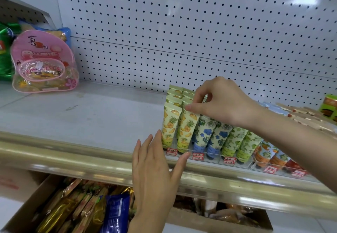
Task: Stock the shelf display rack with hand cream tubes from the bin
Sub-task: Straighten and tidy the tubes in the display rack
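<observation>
Right hand (224,103) fingers (189,107) pinch top of front pineapple tube (186,132), standing in rack (215,157). Left hand (155,161) flat, fingers straight, empty, beside rack's corner. Risk: a crooked push topples tubes (176,96) just behind the fingers (rows stand tight, leaning).

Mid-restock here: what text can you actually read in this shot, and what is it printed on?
"cool" (tilted, likely reading): pink pouch; its larger lettering is unreadable.
"...ING": foot of a green leaf tube; the rest is unclear.
Red price tags: blurred.
Blue packet: print too small.
</observation>
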Tool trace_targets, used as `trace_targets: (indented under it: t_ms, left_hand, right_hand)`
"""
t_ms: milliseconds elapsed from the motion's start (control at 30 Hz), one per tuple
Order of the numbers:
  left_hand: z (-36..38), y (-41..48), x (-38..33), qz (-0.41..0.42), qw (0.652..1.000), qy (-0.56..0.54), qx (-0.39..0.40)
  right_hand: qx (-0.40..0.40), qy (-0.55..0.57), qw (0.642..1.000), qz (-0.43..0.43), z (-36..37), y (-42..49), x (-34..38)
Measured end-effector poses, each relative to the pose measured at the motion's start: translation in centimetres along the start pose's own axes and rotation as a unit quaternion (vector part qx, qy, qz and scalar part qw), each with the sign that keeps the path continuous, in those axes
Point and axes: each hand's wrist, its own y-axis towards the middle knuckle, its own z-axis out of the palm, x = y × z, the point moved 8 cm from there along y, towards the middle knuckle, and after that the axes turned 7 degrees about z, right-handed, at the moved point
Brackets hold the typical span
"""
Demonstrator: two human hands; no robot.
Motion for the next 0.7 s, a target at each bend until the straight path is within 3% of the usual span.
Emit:
trace_targets:
  t_ms: [167, 300, 533, 700]
  left_hand:
    - [-0.7, 0.0, -0.1, -0.005, 1.0, -0.01, -0.021]
    - [-1.5, 0.4, 0.1, -0.002, 0.999, -0.024, -0.033]
    - [-1.3, 2.0, 0.4, 0.001, 0.996, -0.033, 0.083]
    - [-0.5, 3.7, 0.9, 0.017, 0.984, -0.106, 0.142]
  right_hand:
    - [0.006, -0.003, 1.0, -0.009, -0.5, 0.1, 0.1]
    - [-0.035, 0.018, 0.999, -0.009, -3.9, 1.0, -0.5]
    - [-0.036, 0.043, 0.998, 0.029, -7.4, 3.8, -3.0]
    - [-0.008, 0.063, 0.997, 0.034, -5.8, 5.8, -3.4]
